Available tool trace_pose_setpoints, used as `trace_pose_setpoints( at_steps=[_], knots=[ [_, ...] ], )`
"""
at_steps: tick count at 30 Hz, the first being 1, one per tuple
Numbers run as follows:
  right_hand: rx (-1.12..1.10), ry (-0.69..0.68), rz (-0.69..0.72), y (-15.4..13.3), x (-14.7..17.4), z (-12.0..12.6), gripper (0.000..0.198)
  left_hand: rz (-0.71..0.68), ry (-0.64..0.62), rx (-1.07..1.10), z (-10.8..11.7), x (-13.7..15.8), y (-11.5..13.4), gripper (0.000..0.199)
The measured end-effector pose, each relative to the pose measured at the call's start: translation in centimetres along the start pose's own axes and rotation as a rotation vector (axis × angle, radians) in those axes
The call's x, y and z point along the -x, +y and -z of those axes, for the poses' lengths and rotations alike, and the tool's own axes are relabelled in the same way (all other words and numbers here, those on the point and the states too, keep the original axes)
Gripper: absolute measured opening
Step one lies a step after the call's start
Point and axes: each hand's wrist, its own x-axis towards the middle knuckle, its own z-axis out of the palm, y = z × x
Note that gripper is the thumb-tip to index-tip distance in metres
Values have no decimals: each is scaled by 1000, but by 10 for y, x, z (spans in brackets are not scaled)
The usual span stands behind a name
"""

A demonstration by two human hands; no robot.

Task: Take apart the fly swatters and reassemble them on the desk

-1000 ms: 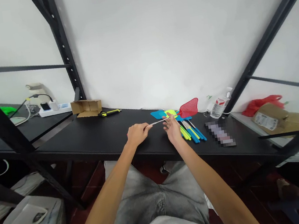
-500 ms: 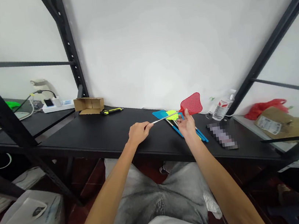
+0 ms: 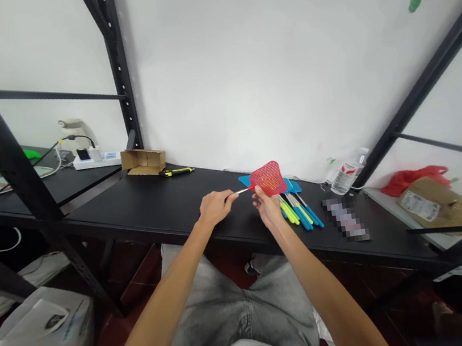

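A red fly swatter (image 3: pixel 269 178) with a perforated head is held up over the black table, its head to the right. My left hand (image 3: pixel 217 206) is closed around its handle end, which the fingers hide. My right hand (image 3: pixel 268 208) pinches it at the neck, thumb on the lower edge of the red head. Only a short length of metal rod shows between the two hands. Behind and right of my right hand lies a pile of several fly swatters (image 3: pixel 302 211) with blue and yellow-green handles, their heads partly covered by the red one.
An open cardboard box (image 3: pixel 143 161) and a yellow-black utility knife (image 3: pixel 177 172) lie at the table's back left. To the right are a water bottle (image 3: pixel 349 172) and a blurred-out flat object (image 3: pixel 346 218). Black metal posts (image 3: pixel 119 68) stand at both sides.
My right hand has moved left toward my left hand, bringing the red head with it. The visible metal rod has become much shorter, and more of the piled swatters shows.
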Motion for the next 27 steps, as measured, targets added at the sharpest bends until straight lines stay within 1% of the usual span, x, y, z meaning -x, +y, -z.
trace_pose_setpoints(
  at_steps=[3,6,10,17,19,20,23,25,27],
  knots=[
    [-18,-9,-35,10,5,-4,41,13,-13,-11,2,0,-1,48],
    [-11,-17,-49,11,4,-1,41,8,-34,-16,2,0,0,48],
    [-5,-22,-60,9,2,1,40,13,-29,-30,1,0,2,48],
    [22,-38,-58,10,3,1,39,8,-30,-52,-1,-1,-1,49],
    [67,-50,-34,12,4,0,37,2,-46,-41,-2,-2,-1,49],
    [119,-81,-14,14,6,-1,35,-6,-54,-28,-3,-2,-1,48],
    [329,-253,20,18,9,-9,30,-37,-45,32,-6,-4,0,42],
    [411,-328,-27,18,9,-14,31,-46,-7,82,-7,-5,0,36],
    [457,-334,-85,13,6,-15,33,-43,36,132,-7,-6,-1,34]
  ],
)
